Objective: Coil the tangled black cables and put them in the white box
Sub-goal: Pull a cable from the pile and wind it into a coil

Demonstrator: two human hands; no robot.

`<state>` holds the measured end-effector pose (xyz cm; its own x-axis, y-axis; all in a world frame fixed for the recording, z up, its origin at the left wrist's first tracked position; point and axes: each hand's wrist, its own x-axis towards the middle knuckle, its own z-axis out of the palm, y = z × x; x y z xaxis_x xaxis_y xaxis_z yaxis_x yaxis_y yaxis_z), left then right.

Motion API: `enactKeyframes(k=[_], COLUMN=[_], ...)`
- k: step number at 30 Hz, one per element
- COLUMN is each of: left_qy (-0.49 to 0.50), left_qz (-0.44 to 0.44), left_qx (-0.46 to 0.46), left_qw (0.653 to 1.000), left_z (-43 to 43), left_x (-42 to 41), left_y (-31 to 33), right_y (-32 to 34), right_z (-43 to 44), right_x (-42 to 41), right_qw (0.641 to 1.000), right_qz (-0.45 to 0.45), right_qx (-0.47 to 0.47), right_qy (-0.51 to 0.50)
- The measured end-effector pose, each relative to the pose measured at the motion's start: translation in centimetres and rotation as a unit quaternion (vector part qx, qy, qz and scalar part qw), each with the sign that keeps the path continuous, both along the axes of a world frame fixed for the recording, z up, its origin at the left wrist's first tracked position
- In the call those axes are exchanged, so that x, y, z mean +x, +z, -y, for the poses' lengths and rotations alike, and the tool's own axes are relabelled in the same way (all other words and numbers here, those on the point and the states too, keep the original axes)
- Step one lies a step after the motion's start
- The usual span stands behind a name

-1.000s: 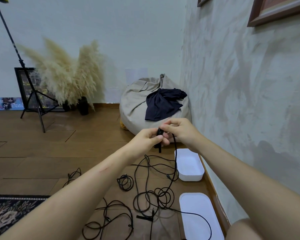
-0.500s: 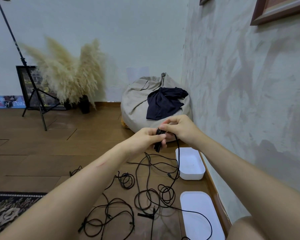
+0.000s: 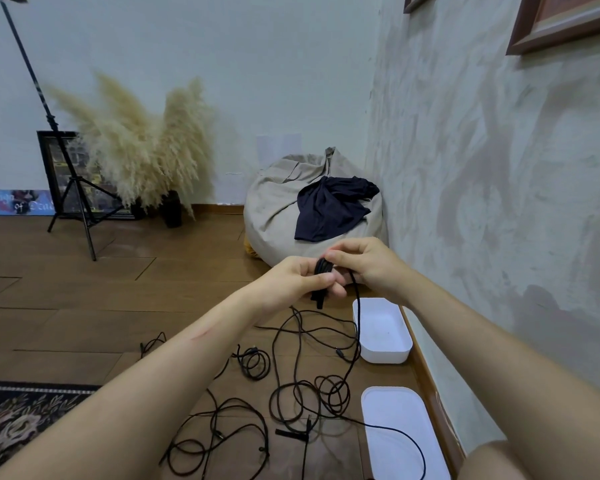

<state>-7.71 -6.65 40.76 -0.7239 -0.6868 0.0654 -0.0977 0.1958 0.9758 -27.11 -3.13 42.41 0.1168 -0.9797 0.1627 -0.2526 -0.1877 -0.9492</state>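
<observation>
Head view, step: coiling in progress; one cable (image 3: 358,317) is being wound into a small bundle (image 3: 322,271) held above the floor (image 3: 84,292).
Left hand (image 3: 300,280): fingers curled round the bundle.
Right hand (image 3: 369,268): pinches the bundle's upper end; the free run hangs down from there.
Remaining cables (image 3: 291,393): tangled on the floor beside the white box (image 3: 381,356), none inside.
White box: open, against the wall (image 3: 499,202); lid (image 3: 402,441) lies nearer the person.
Next move: probably draw up slack and lay another loop without snagging the tangle.
</observation>
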Motion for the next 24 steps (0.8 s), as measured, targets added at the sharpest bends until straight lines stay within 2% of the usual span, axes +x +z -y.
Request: enactKeyframes(k=[6, 11, 14, 18, 21, 24], left_qy=[-0.024, -0.037, 0.033, 0.163, 0.237, 0.26], left_qz=[-0.031, -0.11, -0.171, -0.198, -0.18, -0.11], left_qx=[-0.032, 0.026, 0.066, 0.046, 0.006, -0.085], left_qw=[0.999, 0.993, 0.983, 0.965, 0.955, 0.955], left_z=[0.3, 0.4, 0.6, 1.6, 2.4, 2.4], left_x=[0.2, 0.3, 0.2, 0.4, 0.4, 0.4], left_y=[1.1, 2.0, 2.2, 1.4, 0.8, 0.4], right_y=[-0.8, -2.3, -3.5, -3.7, -2.8, -1.3], right_z=[0.7, 0.7, 0.7, 1.0, 1.2, 1.3], right_x=[-0.8, 1.4, 3.7, 5.2, 5.5, 4.8], right_qw=[0.998, 0.998, 0.999, 0.995, 0.985, 0.978], right_qz=[0.057, 0.05, -0.012, -0.094, -0.164, -0.201], right_qx=[0.014, -0.013, -0.013, -0.023, -0.045, -0.047], right_qy=[0.021, -0.026, -0.033, -0.01, 0.005, 0.02])
